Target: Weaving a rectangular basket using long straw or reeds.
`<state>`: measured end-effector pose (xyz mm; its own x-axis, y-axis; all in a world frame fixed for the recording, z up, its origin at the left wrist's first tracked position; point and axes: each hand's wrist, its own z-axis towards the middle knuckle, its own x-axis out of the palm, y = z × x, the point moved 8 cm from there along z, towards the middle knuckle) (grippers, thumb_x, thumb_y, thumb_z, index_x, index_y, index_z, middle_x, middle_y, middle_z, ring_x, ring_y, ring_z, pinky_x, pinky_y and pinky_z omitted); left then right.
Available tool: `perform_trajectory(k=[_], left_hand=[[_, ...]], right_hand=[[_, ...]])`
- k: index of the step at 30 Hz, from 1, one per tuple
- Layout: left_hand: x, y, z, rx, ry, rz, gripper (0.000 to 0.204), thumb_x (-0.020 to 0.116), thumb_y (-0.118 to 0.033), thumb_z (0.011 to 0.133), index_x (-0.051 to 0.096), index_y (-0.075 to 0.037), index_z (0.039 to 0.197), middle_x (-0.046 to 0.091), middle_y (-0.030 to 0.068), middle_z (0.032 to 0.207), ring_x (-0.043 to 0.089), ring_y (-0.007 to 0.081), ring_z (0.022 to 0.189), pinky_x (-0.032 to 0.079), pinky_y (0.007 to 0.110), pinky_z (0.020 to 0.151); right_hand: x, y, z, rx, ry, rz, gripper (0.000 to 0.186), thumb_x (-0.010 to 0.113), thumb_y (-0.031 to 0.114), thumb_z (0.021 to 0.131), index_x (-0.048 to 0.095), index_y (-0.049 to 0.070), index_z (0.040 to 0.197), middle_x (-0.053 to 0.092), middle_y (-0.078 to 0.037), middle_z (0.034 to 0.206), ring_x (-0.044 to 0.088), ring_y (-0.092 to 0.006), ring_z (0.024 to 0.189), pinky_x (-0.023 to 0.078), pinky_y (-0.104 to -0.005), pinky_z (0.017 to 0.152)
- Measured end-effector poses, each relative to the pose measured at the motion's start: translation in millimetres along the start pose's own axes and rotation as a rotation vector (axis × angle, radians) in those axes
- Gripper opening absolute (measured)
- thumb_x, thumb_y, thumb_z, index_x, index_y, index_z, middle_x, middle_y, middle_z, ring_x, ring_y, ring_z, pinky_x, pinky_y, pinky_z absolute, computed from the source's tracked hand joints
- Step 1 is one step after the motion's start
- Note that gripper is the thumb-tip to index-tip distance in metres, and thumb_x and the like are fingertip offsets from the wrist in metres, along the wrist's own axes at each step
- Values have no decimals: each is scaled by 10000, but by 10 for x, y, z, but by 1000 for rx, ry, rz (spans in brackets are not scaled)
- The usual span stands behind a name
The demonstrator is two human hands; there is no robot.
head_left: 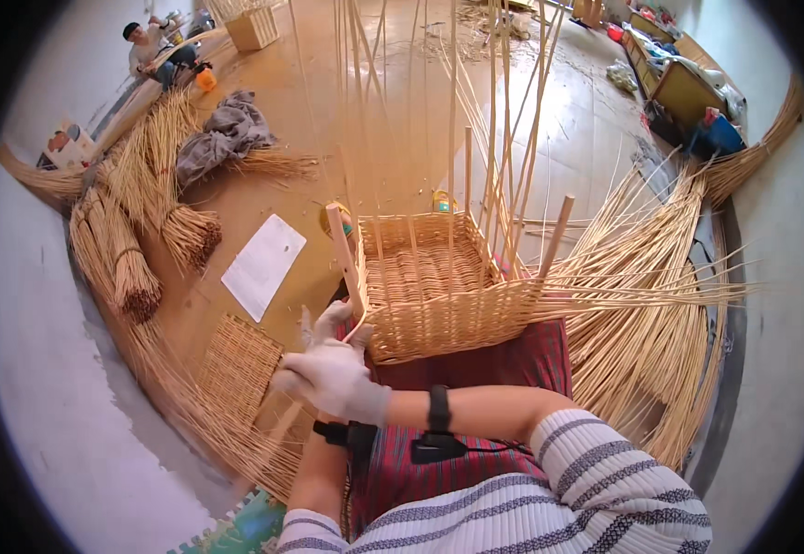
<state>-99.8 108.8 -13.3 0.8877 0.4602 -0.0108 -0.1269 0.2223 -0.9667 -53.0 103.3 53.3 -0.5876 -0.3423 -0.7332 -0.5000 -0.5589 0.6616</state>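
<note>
A half-woven wicker basket (448, 323) rests on my lap, with thick corner stakes and long thin uprights rising from it. My left hand (331, 319), in a pale glove, is at its near left corner, fingers closed against the wall and partly hidden by the other hand. Crossing over from the right, my gloved right hand (336, 380) is closed just below that corner. A thin pale strand (360, 325) bends from the corner stake (345, 254) toward the gloves. Another strand, smeared by motion, trails down-left from the right hand's fingers.
Loose willow rods (642, 314) are heaped at my right, some reaching the basket. Tied bundles (134, 249) and a grey cloth (227, 137) lie at left, near a white sheet (264, 266) and a woven panel (236, 367). Another person (155, 51) sits far left.
</note>
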Motion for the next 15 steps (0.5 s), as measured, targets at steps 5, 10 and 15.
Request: perform_trajectory(k=[5, 10, 15], left_hand=[[-7, 313, 213, -145, 100, -231, 440, 660, -340, 1040, 572, 7, 1297, 707, 138, 1152, 656, 255, 1182, 460, 399, 1125], [-50, 758, 601, -496, 199, -114, 302, 637, -241, 1061, 631, -4, 1247, 716, 95, 1110, 677, 189, 1021, 527, 340, 964], [235, 499, 752, -452, 248, -126, 187, 694, -64, 1006, 701, 0, 1182, 721, 25, 1057, 637, 87, 893, 550, 239, 799]], right_hand=[[-123, 505, 691, -334, 74, 583, 320, 626, 356, 978, 629, 109, 1181, 713, -150, 1019, 689, -359, 879, 547, -435, 864], [-1335, 875, 1160, -651, -73, 592, 279, 652, 157, 936, 636, 113, 1211, 708, -112, 979, 708, -284, 902, 565, -387, 793], [-1735, -91, 1586, -353, -160, 654, 282, 577, 0, 986, 633, 126, 1232, 609, 13, 846, 527, -83, 726, 498, -275, 690]])
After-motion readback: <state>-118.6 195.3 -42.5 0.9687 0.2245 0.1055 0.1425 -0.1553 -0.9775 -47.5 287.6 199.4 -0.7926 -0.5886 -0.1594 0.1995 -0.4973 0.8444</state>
